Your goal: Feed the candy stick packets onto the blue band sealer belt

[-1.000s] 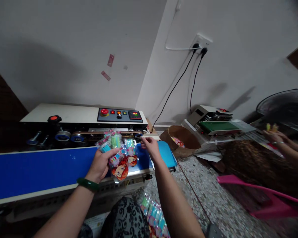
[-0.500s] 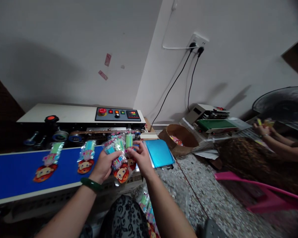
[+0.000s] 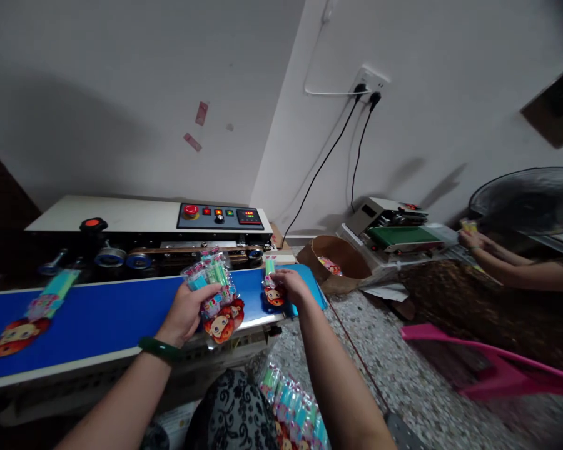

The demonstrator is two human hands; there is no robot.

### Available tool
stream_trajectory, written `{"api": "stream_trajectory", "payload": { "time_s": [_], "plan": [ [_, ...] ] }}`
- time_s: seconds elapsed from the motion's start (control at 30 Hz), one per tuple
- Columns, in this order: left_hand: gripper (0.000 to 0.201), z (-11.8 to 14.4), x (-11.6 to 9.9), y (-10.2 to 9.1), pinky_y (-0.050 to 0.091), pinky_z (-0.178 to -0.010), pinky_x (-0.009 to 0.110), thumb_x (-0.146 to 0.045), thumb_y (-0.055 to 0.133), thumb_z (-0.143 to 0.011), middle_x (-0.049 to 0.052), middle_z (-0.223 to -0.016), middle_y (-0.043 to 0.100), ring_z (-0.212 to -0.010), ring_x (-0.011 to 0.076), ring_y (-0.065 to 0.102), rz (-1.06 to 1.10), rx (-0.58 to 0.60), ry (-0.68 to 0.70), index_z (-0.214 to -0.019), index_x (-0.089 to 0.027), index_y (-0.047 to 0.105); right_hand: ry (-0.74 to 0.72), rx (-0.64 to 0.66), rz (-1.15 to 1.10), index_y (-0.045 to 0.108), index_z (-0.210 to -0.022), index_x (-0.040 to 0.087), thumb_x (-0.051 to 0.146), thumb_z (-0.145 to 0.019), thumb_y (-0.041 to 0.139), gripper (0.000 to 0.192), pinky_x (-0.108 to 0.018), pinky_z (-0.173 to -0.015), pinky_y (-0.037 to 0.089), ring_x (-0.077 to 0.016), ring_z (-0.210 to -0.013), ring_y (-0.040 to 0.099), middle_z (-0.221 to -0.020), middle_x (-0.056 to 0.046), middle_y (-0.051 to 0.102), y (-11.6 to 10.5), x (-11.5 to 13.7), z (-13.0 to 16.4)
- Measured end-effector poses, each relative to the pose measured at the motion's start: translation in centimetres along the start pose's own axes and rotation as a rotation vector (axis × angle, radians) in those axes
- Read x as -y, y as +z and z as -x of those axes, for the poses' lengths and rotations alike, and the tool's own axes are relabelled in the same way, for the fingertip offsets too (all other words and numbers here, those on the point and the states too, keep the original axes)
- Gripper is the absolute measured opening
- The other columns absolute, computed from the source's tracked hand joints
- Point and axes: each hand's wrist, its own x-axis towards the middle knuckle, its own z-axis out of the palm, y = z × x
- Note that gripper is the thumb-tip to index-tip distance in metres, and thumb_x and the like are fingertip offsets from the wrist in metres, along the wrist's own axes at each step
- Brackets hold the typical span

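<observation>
1. The left hand (image 3: 187, 307) is closed around a fanned bundle of packets (image 3: 214, 294), cartoon faces hanging down past the near edge of the blue belt (image 3: 122, 312). To my eye that fan is a ready stock, each packet loose enough to be picked off singly.
2. The right hand (image 3: 288, 286) pinches a single packet (image 3: 272, 289) and holds it flat on the belt at its right end, open top toward the sealing machine (image 3: 145, 234), probably so the mouth lines up with the rollers behind.
3. One lone packet (image 3: 25, 315) lies near the belt's left end, well apart from both hands.
4. More packets (image 3: 293, 412) are heaped in the lap below.
5. The floor (image 3: 403, 375) is speckled stone; a brown basket (image 3: 340, 262) and a second, smaller sealer (image 3: 394, 228) sit in the corner under a wall socket (image 3: 368, 84). Another person's hand (image 3: 471, 239) works at the far right.
</observation>
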Motion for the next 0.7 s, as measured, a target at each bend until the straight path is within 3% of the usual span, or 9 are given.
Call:
{"api": "stream_trajectory", "payload": {
  "time_s": [0.1,0.23,0.37,0.43,0.57,0.7],
  "plan": [
    [0.032,0.0,0.1,0.1,0.051,-0.068,0.036,-0.016,0.074,-0.050,0.005,-0.073,0.069,-0.065,0.0211,0.064,-0.003,0.018,-0.025,-0.080,-0.013,0.063,0.001,0.025,0.037,0.055,-0.053,0.014,0.017,-0.047,0.070,0.016,-0.023,-0.036,0.037,-0.0107,-0.036,0.046,-0.043,0.000,0.055,1.1,0.3,-0.7],
    [0.032,-0.2,0.4,0.2,0.051,-0.067,0.035,-0.016,0.073,-0.051,0.005,-0.075,0.069,-0.065,0.0205,0.064,-0.015,0.047,0.007,-0.082,-0.013,0.063,-0.130,-0.060,0.037,0.056,-0.063,0.016,0.030,-0.056,0.067,0.019,-0.022,-0.044,0.041,-0.0102,-0.046,0.052,-0.053,0.002,0.058,2.8,0.7,0.5],
    [0.038,-0.4,0.9,0.3,0.050,-0.071,0.036,-0.016,0.073,-0.052,0.006,-0.082,0.069,-0.070,0.0209,0.064,-0.050,0.081,0.049,-0.089,-0.013,0.062,-0.320,0.191,0.035,0.058,-0.074,0.019,0.035,-0.061,0.066,0.023,-0.024,-0.057,0.045,-0.0139,-0.069,0.057,-0.075,0.000,0.062,4.7,0.4,3.6],
    [0.039,-0.3,1.2,0.4,0.050,-0.070,0.036,-0.016,0.073,-0.052,0.007,-0.083,0.069,-0.070,0.0210,0.064,-0.043,0.109,0.039,-0.090,-0.013,0.062,-0.386,0.272,0.040,0.057,-0.071,0.019,0.030,-0.058,0.070,0.021,-0.024,-0.061,0.044,-0.0128,-0.069,0.055,-0.073,0.001,0.060,5.5,0.1,4.7],
    [0.037,-0.1,1.4,0.7,0.049,-0.072,0.037,-0.016,0.073,-0.053,0.008,-0.084,0.069,-0.072,0.0218,0.064,-0.025,0.145,-0.011,-0.089,-0.013,0.062,-0.421,0.183,-0.006,0.055,-0.060,0.018,0.027,-0.061,0.068,0.016,-0.023,-0.062,0.041,-0.0103,-0.061,0.050,-0.063,0.004,0.056,6.3,-0.5,5.4],
    [0.038,-0.1,1.7,1.0,0.049,-0.074,0.037,-0.016,0.073,-0.053,0.008,-0.085,0.069,-0.073,0.0218,0.063,-0.033,0.129,0.007,-0.089,-0.012,0.063,-0.501,0.014,0.018,0.058,-0.062,0.017,0.028,-0.067,0.062,0.013,-0.025,-0.064,0.040,-0.0121,-0.064,0.051,-0.065,0.001,0.058,6.5,-1.0,5.4]
  ]
}}
